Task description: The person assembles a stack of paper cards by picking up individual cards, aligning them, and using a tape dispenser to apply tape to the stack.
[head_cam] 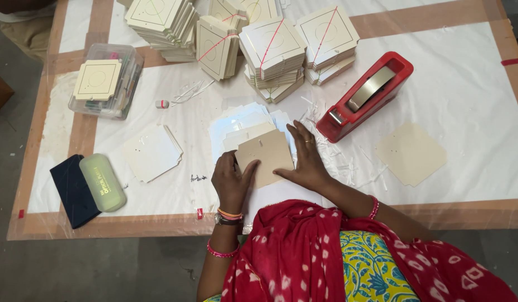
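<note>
Cardboard piece [265,156], tan and square-cut, lies near us atop a loose stack of pale sheets [236,124]; we pinch its left edge with our left hand [232,182], while our right hand [307,159] lies open and flat on its right edge, seemingly to steady it. Right stands a red tape dispenser [366,94], with tied card bundles [273,50] beyond.
</note>
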